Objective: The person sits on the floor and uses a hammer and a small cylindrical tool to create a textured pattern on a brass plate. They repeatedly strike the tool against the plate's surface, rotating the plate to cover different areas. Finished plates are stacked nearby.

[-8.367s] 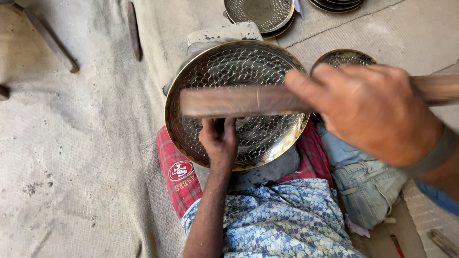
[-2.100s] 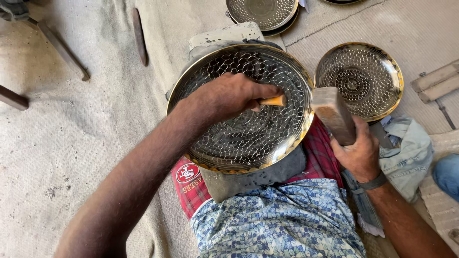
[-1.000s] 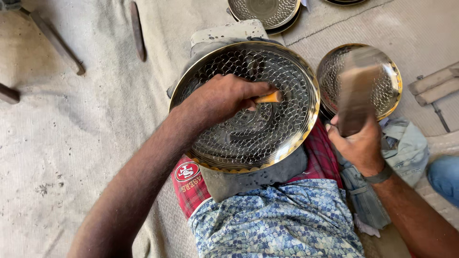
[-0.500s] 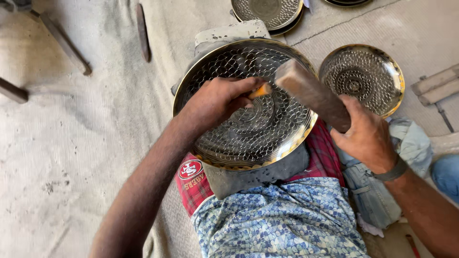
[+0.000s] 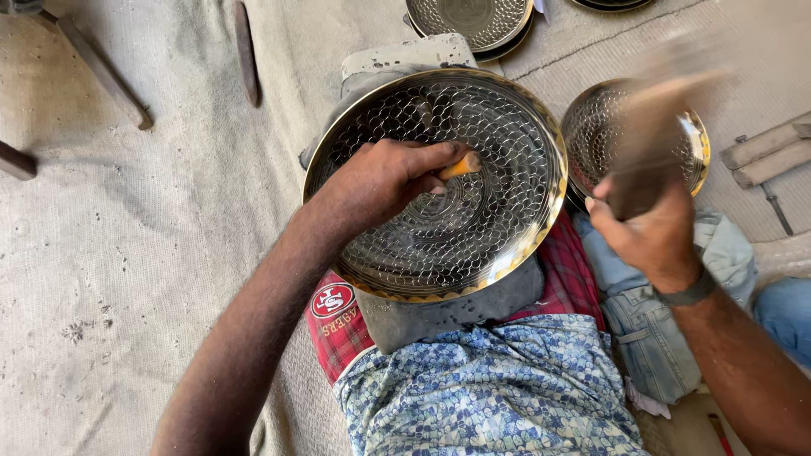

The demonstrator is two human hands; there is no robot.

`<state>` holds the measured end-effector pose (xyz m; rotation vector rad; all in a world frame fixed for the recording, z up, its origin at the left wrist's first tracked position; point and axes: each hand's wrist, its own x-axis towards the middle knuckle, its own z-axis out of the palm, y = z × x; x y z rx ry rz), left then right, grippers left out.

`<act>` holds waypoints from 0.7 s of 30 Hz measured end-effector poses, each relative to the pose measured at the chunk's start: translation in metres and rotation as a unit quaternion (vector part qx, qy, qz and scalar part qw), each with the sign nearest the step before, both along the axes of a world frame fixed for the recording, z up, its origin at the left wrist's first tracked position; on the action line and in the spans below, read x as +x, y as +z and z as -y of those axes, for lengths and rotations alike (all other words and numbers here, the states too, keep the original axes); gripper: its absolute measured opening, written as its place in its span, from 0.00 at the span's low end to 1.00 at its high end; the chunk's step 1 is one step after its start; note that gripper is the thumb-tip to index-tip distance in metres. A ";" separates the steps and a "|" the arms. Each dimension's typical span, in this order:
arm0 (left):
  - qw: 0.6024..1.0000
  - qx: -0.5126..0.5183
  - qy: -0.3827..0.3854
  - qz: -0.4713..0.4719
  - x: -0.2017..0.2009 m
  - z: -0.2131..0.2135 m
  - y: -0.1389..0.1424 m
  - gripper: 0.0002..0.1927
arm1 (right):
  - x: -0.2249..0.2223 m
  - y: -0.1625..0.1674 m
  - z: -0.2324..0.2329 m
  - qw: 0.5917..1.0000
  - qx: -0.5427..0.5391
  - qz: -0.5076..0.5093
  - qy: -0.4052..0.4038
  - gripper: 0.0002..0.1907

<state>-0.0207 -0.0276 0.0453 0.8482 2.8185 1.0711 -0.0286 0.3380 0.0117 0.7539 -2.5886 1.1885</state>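
Observation:
A large round brass plate (image 5: 507, 245) with a hammered scale pattern rests tilted on a padded block in front of me. My left hand (image 5: 380, 177) lies on the plate and grips a small orange-tipped punch (image 5: 460, 165) against its surface. My right hand (image 5: 646, 232) is raised to the right of the plate, holding a wooden mallet (image 5: 655, 135) that is blurred with motion over a smaller patterned plate (image 5: 591, 127).
More patterned metal plates (image 5: 469, 21) are stacked at the top. A metal rod (image 5: 245, 51) and a tool handle (image 5: 101, 72) lie on the burlap at upper left. Wooden pieces (image 5: 764, 156) sit at the right. Folded denim cloth (image 5: 659, 338) lies by my right arm.
The mallet, down over the big plate by the punch half a second ago, has swung back up to the right. My left hand and the punch stay in place.

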 end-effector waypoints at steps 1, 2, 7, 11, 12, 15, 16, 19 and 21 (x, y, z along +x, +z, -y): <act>1.000 0.000 0.005 0.000 0.001 0.000 0.000 0.21 | -0.003 0.003 0.001 0.989 0.135 -0.057 -0.007 0.26; 1.000 0.000 0.011 0.000 0.002 -0.001 0.000 0.21 | -0.006 0.007 0.003 0.957 0.265 -0.113 -0.013 0.32; 0.998 0.028 0.051 -0.020 0.010 0.000 0.000 0.22 | -0.015 0.024 0.009 0.978 0.184 -0.092 0.020 0.30; 0.994 0.069 0.076 -0.025 0.019 0.002 -0.004 0.22 | -0.020 0.035 0.015 1.000 0.001 0.016 0.025 0.30; 0.991 0.088 0.090 -0.033 0.023 0.002 -0.006 0.22 | -0.022 0.038 0.017 0.993 0.115 -0.015 0.026 0.31; 0.987 0.100 0.116 -0.042 0.031 0.002 -0.013 0.23 | -0.027 0.050 0.023 0.969 0.241 -0.037 0.039 0.33; 0.983 0.119 0.131 -0.049 0.032 0.000 -0.016 0.24 | -0.028 0.054 0.024 0.987 0.151 -0.002 0.056 0.31; 0.967 0.170 0.180 -0.056 0.041 -0.003 -0.025 0.24 | -0.029 0.070 0.028 0.958 0.266 -0.087 0.069 0.32; 0.965 0.184 0.180 -0.051 0.043 -0.003 -0.030 0.24 | -0.028 0.077 0.031 0.954 0.267 -0.112 0.079 0.32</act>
